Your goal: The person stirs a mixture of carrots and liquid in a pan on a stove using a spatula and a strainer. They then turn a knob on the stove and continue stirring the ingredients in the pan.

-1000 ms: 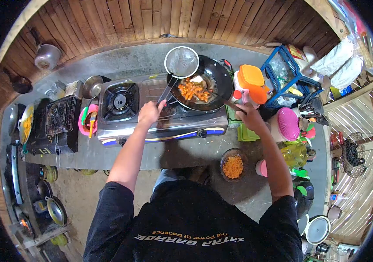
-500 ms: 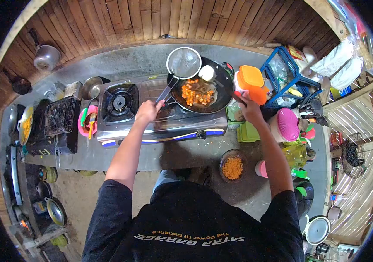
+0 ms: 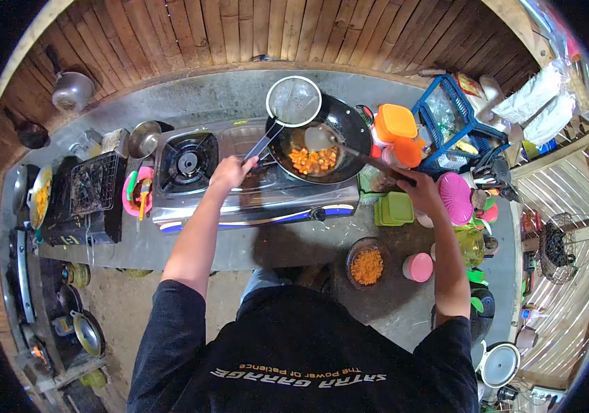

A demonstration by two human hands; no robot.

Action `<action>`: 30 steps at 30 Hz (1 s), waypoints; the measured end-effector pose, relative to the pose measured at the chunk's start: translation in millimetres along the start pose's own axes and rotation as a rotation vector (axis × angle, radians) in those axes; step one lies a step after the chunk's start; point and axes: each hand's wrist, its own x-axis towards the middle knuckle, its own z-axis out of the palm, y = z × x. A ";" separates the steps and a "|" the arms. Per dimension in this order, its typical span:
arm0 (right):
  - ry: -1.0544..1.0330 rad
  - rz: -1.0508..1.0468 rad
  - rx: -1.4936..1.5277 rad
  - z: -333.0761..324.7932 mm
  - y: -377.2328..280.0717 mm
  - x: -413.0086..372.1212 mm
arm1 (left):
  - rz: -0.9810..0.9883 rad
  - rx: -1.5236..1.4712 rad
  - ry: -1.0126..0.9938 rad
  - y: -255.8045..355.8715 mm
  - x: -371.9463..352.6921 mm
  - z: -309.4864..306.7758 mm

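Note:
My left hand (image 3: 231, 172) is closed round the handle of a wire mesh strainer (image 3: 293, 100). The strainer's round bowl hangs over the far left rim of a black wok (image 3: 355, 127). Orange diced pieces (image 3: 310, 161) lie together in oil at the near side of the wok. In my right hand (image 3: 420, 191) is the dark handle of a metal spatula (image 3: 320, 137), fingers wrapped round it. Its blade is inside the wok, just beyond the orange pieces. The wok sits on the right burner of a steel gas stove (image 3: 239, 203).
An unlit-looking left burner (image 3: 188, 162) is beside the wok. Orange-lidded containers (image 3: 396, 122) and a blue basket (image 3: 439, 117) stand to the right. Closer to me are a bowl of orange crumbly food (image 3: 367, 266), a pink container (image 3: 418, 267) and green boxes (image 3: 394, 208).
The spatula has swung from the wok's right side to its middle, and the orange pieces are bunched nearer. My right hand has moved toward me and right. The strainer shifted slightly right.

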 end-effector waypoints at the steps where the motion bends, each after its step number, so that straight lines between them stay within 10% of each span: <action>1: 0.039 0.033 -0.025 -2.7 0.4 -3.7 | 0.011 0.000 0.009 -4.0 5.4 5.8; 7: 0.090 0.241 -0.206 -3.3 -17.7 -8.1 | 0.011 0.060 0.041 2.2 1.1 9.0; 30: 0.074 -0.027 -0.359 -36.2 -81.2 -85.7 | -0.048 0.110 0.092 7.5 -17.1 0.9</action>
